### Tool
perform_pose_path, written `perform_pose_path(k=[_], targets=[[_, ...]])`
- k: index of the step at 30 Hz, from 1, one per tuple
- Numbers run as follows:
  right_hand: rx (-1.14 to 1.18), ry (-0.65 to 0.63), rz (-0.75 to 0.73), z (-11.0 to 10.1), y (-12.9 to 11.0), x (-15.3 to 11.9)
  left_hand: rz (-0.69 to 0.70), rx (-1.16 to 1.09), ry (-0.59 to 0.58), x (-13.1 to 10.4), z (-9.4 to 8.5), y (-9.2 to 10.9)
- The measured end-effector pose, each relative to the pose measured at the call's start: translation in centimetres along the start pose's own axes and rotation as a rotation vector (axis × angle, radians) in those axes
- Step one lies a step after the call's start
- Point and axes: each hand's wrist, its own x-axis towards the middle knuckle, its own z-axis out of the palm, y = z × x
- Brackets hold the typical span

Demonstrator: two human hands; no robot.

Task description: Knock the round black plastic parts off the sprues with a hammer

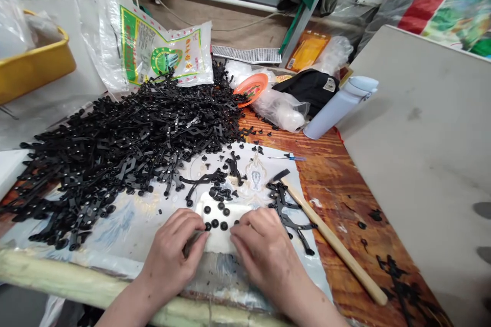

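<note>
Small round black parts (224, 226) lie spread on a white pad (218, 242) at the front middle of the table. My left hand (174, 245) is closed at the pad's left edge, with thumb and forefinger pinching one of these round parts. On the right edge, my right hand (264, 245) has its fingertips pressed together on another, which is mostly hidden behind the fingers. Just beyond the pad sits a small heap of black pieces (222, 193). Black jointed linkages (286, 209) lie to the right of it, beside a hammer (333, 237) with a wooden handle.
A large pile of black linkages (141, 127) covers the left and back. Behind it stands a printed plastic sack (164, 56). An orange dish (251, 89), a black bag (309, 89) and a pale blue bottle (339, 107) are at back right. A grey panel (425, 127) borders the right side.
</note>
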Motion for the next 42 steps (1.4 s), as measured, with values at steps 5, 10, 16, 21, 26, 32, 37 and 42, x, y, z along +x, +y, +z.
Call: perform_pose_path(k=[5,10,16,21,26,32,37,42], targets=[[-0.021,-0.030,0.051,0.5,-0.4,1.1,-0.006,0.008,0.002,-0.1,-0.2,-0.1],[-0.044,-0.061,0.084,1.0,-0.9,0.6,0.015,0.028,0.014,-0.2,-0.1,0.0],[0.056,-0.045,0.144,-0.5,0.2,-0.4,0.113,0.115,0.050,0.1,0.2,-0.3],[-0.012,0.153,0.481,-2.5,4.1,-2.3,0.154,0.122,0.058,0.1,0.3,-0.9],[0.129,0.184,0.631,-2.6,6.4,-4.0,0.113,0.128,0.112,0.0,0.1,-1.3],[0.358,0.326,0.686,-4.5,7.1,-4.3,0.068,0.090,0.228,-0.7,-0.8,-0.4],[0.919,0.432,0.806,-5.7,4.5,-4.0,-0.372,-0.221,0.064,-1.1,0.0,3.5],[1.392,0.135,0.752,-4.0,1.1,-4.4,-0.653,-0.826,-0.089,0.6,1.0,6.0]])
